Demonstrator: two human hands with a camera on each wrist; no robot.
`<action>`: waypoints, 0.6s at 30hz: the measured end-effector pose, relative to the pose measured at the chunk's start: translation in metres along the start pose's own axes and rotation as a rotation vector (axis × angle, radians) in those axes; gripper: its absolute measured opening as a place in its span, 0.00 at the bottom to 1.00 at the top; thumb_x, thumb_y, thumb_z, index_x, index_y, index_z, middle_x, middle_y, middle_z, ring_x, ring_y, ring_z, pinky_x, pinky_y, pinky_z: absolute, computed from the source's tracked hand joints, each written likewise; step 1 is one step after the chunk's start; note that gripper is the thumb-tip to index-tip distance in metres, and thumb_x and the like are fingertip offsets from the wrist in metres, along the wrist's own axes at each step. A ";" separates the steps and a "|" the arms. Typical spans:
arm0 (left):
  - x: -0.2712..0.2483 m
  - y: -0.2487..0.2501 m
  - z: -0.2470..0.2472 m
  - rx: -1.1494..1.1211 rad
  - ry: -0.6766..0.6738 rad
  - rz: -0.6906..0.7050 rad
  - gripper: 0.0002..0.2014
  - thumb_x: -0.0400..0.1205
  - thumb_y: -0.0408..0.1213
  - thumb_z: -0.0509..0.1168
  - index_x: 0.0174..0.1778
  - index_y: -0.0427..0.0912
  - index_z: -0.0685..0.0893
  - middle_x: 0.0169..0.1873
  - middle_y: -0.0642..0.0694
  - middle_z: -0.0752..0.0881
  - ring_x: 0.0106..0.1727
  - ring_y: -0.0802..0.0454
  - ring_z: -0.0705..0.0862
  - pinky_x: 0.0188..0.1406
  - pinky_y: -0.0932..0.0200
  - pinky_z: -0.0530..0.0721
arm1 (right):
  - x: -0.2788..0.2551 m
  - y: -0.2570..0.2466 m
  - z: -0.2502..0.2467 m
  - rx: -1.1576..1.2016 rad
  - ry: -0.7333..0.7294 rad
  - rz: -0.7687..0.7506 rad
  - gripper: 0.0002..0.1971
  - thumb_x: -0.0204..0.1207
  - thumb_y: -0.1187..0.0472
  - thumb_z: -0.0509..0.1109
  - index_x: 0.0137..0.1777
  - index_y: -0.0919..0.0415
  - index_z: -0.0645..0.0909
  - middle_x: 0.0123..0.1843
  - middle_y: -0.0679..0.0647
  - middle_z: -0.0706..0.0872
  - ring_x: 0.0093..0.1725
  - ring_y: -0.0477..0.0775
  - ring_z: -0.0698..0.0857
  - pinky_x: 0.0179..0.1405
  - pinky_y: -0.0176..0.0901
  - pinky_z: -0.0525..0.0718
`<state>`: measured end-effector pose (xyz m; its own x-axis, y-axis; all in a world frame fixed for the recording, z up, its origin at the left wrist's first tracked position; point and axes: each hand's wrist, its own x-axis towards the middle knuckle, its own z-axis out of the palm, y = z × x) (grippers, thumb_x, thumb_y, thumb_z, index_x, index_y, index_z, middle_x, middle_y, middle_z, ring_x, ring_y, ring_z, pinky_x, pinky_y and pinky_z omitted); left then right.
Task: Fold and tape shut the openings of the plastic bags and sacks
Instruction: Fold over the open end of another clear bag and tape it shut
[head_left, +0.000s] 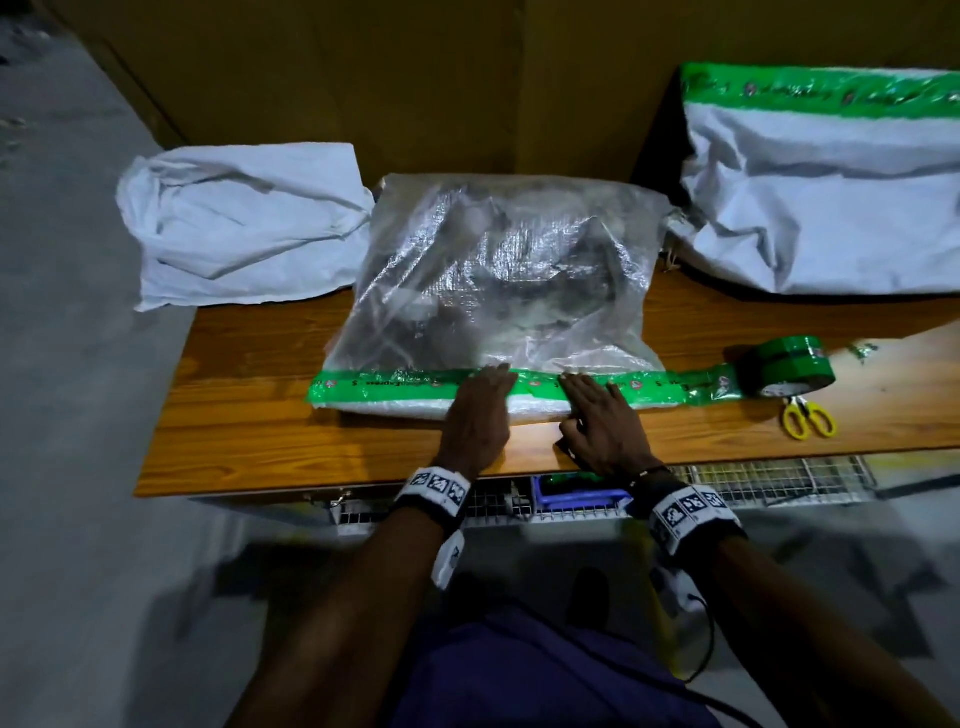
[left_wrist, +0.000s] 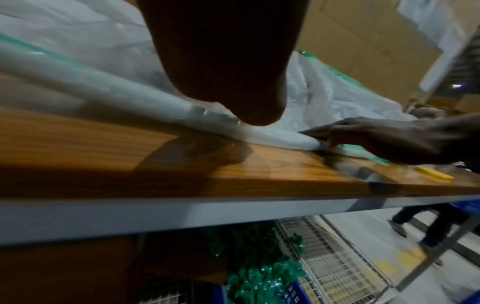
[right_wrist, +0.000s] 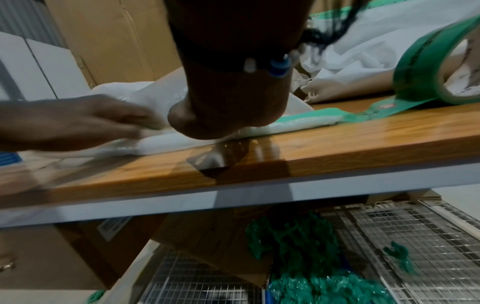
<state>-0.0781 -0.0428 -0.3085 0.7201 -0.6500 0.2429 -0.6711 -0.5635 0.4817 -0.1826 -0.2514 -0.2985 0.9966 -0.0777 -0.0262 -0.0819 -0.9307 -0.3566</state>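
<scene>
- So the clear woven plastic sack lies mid-bench, its folded mouth along the near edge under a green printed tape strip.
- Left hand and right hand press flat on the tape, fingers straight.
- Looks like the smoothing step.
- Next: probably yellow-handled scissors to cut off the green tape roll.

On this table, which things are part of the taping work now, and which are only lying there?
In use:
- clear sack, folded edge toward the person
- green tape strip along the fold
- left hand and right hand, pressing on the strip
- tape roll, strip uncut
- yellow scissors, likely needed next

Lying about:
- crumpled white sack
- taped white sack
</scene>
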 end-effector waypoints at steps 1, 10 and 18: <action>0.007 0.010 0.008 0.034 -0.070 -0.029 0.30 0.82 0.21 0.62 0.82 0.38 0.78 0.84 0.38 0.74 0.84 0.37 0.72 0.85 0.38 0.66 | 0.000 0.002 0.000 -0.001 -0.006 -0.003 0.41 0.78 0.42 0.51 0.88 0.63 0.69 0.87 0.60 0.73 0.88 0.62 0.70 0.85 0.65 0.64; 0.002 0.002 0.036 0.159 -0.185 -0.061 0.38 0.81 0.26 0.54 0.90 0.51 0.65 0.91 0.46 0.60 0.91 0.46 0.59 0.90 0.42 0.51 | -0.042 0.095 -0.056 -0.045 0.011 0.116 0.36 0.77 0.47 0.57 0.87 0.55 0.73 0.85 0.56 0.77 0.82 0.60 0.77 0.74 0.59 0.79; 0.014 0.041 0.048 0.097 -0.065 -0.147 0.38 0.72 0.24 0.60 0.84 0.40 0.76 0.86 0.37 0.71 0.87 0.38 0.69 0.88 0.35 0.62 | -0.049 0.106 -0.049 0.058 0.017 0.121 0.42 0.77 0.42 0.52 0.87 0.66 0.69 0.87 0.64 0.73 0.87 0.67 0.69 0.82 0.60 0.71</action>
<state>-0.1040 -0.0994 -0.3252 0.8007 -0.5871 0.1194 -0.5758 -0.6992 0.4237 -0.2407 -0.3633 -0.2891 0.9792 -0.1947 -0.0563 -0.2006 -0.8921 -0.4048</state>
